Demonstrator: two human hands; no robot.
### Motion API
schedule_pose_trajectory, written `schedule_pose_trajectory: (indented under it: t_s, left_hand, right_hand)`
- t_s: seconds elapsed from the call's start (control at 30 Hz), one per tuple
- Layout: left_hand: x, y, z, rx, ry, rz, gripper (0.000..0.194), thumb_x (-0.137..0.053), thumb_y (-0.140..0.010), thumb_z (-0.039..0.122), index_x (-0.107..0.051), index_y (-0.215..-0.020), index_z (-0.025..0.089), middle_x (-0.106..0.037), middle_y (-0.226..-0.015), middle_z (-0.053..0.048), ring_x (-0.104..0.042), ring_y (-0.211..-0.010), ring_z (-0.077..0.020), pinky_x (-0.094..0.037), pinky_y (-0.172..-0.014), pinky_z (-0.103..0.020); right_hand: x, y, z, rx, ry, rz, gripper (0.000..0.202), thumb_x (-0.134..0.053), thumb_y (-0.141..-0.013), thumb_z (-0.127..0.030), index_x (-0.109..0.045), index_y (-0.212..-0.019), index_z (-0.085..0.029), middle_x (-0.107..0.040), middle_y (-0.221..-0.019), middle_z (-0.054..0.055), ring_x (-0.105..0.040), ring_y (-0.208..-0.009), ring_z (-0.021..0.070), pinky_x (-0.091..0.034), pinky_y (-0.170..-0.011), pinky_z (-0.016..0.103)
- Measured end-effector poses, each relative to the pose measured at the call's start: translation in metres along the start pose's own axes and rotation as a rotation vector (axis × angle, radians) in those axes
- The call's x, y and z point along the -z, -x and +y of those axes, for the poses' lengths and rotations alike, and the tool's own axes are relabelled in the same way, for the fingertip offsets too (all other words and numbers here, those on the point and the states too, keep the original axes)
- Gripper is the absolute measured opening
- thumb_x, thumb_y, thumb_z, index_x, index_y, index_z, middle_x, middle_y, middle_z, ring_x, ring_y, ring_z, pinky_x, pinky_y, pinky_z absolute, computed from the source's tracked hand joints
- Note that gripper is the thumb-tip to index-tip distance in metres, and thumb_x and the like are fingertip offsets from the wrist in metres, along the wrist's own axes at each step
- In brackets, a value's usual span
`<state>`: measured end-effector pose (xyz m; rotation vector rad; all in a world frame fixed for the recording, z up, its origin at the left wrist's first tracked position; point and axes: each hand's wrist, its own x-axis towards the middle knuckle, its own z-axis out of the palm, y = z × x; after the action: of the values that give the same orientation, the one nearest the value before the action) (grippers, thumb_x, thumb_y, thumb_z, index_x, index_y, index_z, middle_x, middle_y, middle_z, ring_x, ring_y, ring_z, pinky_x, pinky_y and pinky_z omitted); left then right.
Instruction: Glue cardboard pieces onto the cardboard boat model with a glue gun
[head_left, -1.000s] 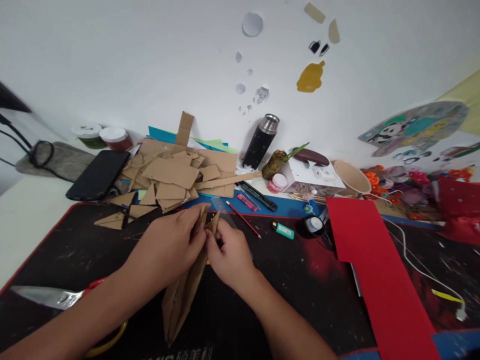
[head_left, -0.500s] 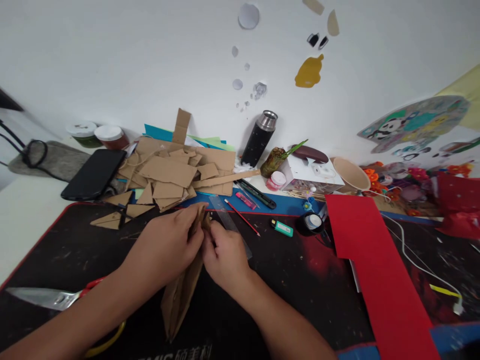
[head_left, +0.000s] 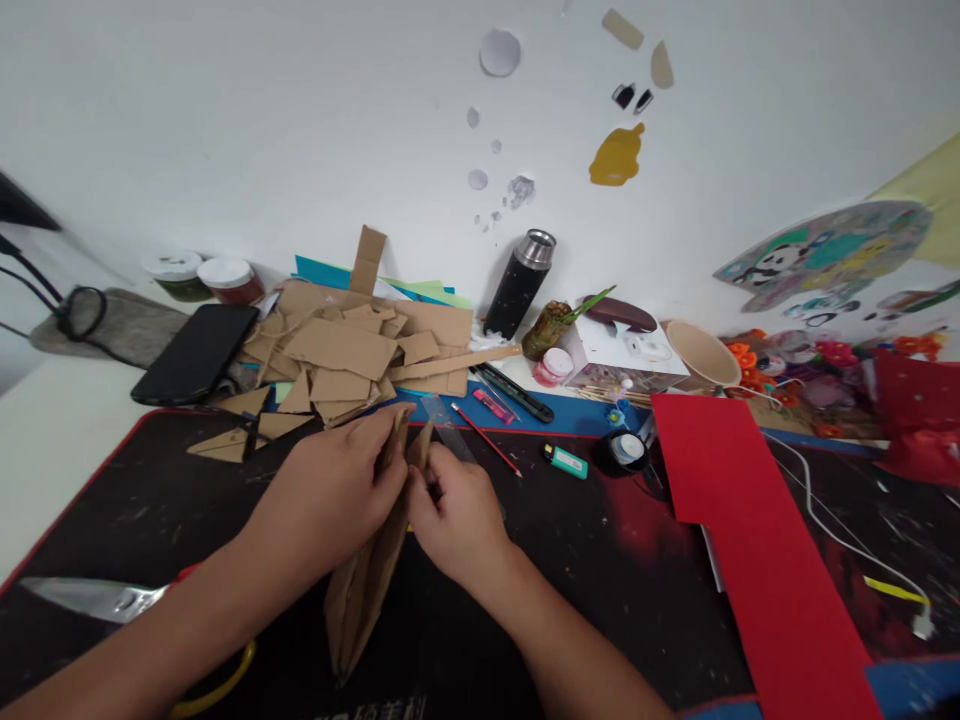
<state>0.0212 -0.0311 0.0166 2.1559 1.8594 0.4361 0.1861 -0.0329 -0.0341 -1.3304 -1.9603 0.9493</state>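
A folded piece of brown cardboard (head_left: 365, 590) stands on edge over the dark mat, its layers running lengthwise toward me. My left hand (head_left: 330, 490) is closed around its far left side, thumb and fingers pinching the top edge. On the right side, my right hand (head_left: 459, 510) pinches a cardboard flap near the far end, with a gap between that flap and the left layer. The inner faces of the fingers are partly hidden. Under my left forearm lie scissors (head_left: 97, 598) with red and yellow on the handles. A clear ruler (head_left: 450, 430) lies just beyond my right hand.
Cardboard scraps (head_left: 341, 350) are heaped at the back left beside a black phone (head_left: 196, 352). A red pencil (head_left: 486, 438), a green lighter (head_left: 566, 461) and a utility knife (head_left: 517, 393) lie ahead. Red card (head_left: 757, 530) covers part of the right side. A black flask (head_left: 519, 285) stands at the wall.
The right flap has been drawn away from the left layer, so the gap at the far end is wider. My right hand has shifted slightly right. The view has tilted a little.
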Motion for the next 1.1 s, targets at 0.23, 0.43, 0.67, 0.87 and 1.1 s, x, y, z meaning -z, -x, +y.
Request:
schedule_pose_trajectory:
  t_s: [0.23, 0.43, 0.67, 0.87, 1.1]
  left_hand:
    - [-0.005, 0.001, -0.001, -0.018, -0.017, -0.004, 0.049, -0.040, -0.096, 0.030, -0.071, -0.129, 0.014, -0.085, -0.111, -0.017, -0.082, -0.095, -0.0361, -0.063, -0.083, -0.047]
    - [-0.004, -0.001, 0.002, 0.007, -0.025, -0.070, 0.042, -0.041, -0.094, 0.030, -0.072, -0.117, 0.017, -0.083, -0.098, -0.015, -0.081, -0.088, -0.0358, -0.060, -0.077, -0.046]
    - [-0.003, -0.001, 0.000, 0.018, 0.016, -0.033, 0.044, -0.039, -0.095, 0.032, -0.072, -0.121, 0.017, -0.084, -0.108, -0.015, -0.081, -0.095, -0.0352, -0.061, -0.082, -0.045]
    - [-0.001, 0.000, -0.001, -0.004, 0.042, 0.021, 0.049, -0.039, -0.096, 0.032, -0.071, -0.129, 0.015, -0.085, -0.114, -0.015, -0.082, -0.099, -0.0340, -0.062, -0.086, -0.044]
    - [-0.008, -0.001, 0.001, 0.000, 0.018, -0.038, 0.051, -0.037, -0.095, 0.034, -0.073, -0.124, 0.014, -0.084, -0.113, -0.017, -0.082, -0.094, -0.0353, -0.062, -0.082, -0.046]
  right_hand:
    - [-0.005, 0.000, 0.001, -0.031, 0.074, -0.019, 0.008, -0.057, -0.096, -0.023, -0.058, -0.088, -0.022, -0.069, -0.074, 0.003, -0.061, -0.062, 0.0177, -0.032, -0.060, 0.029]
    - [-0.011, 0.001, 0.006, 0.005, 0.176, -0.012, 0.010, -0.056, -0.096, -0.023, -0.061, -0.087, -0.022, -0.075, -0.077, 0.008, -0.069, -0.067, 0.0217, -0.033, -0.062, 0.031]
    - [-0.007, 0.000, 0.005, -0.035, 0.083, -0.008, 0.011, -0.054, -0.097, -0.026, -0.058, -0.087, -0.022, -0.069, -0.072, 0.003, -0.062, -0.061, 0.0182, -0.032, -0.059, 0.029]
    - [0.000, 0.000, -0.002, -0.015, 0.034, -0.045, 0.008, -0.058, -0.096, -0.027, -0.063, -0.092, -0.021, -0.071, -0.076, 0.004, -0.064, -0.065, 0.0190, -0.035, -0.062, 0.029]
    - [-0.008, 0.000, 0.001, -0.062, 0.081, -0.060, 0.010, -0.058, -0.099, -0.021, -0.067, -0.095, -0.019, -0.077, -0.081, 0.007, -0.069, -0.069, 0.0210, -0.038, -0.063, 0.029]
